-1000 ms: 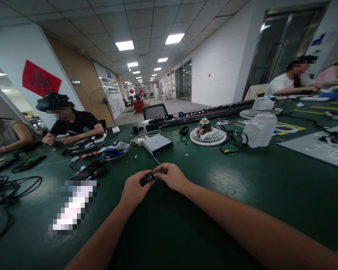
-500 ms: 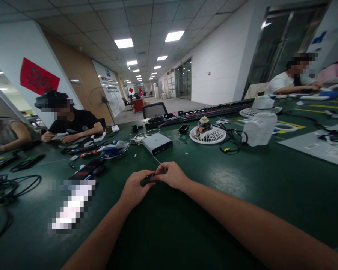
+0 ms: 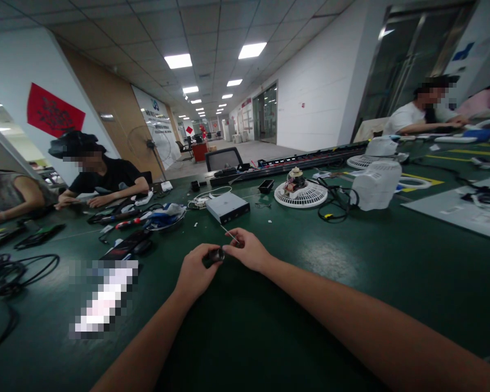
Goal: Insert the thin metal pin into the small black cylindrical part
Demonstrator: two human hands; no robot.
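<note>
Above the green table [image 3: 237, 337], my left hand [image 3: 196, 270] is closed round a small dark cylindrical part [image 3: 216, 255], whose round end faces right. Just to the right, my right hand [image 3: 248, 250] pinches a thin metal rod [image 3: 229, 234] that points up and to the left. The fingertips of the two hands are close, with a small gap between them. Beyond the hands lies a silver-grey box [image 3: 227, 207] with a dark front, and the rod's tip appears just in front of it.
A white fan grille [image 3: 302, 197] with a motor, a small black tray [image 3: 266, 186] and a white plastic housing [image 3: 375, 185] stand further back. Tools, a blue-and-white bundle [image 3: 163, 216] and black cables [image 3: 12, 272] lie left. Several people sit around the table.
My hands have moved slightly apart. The dark part in my left hand has turned so its round end shows, and my right hand has risen a little with the rod.
</note>
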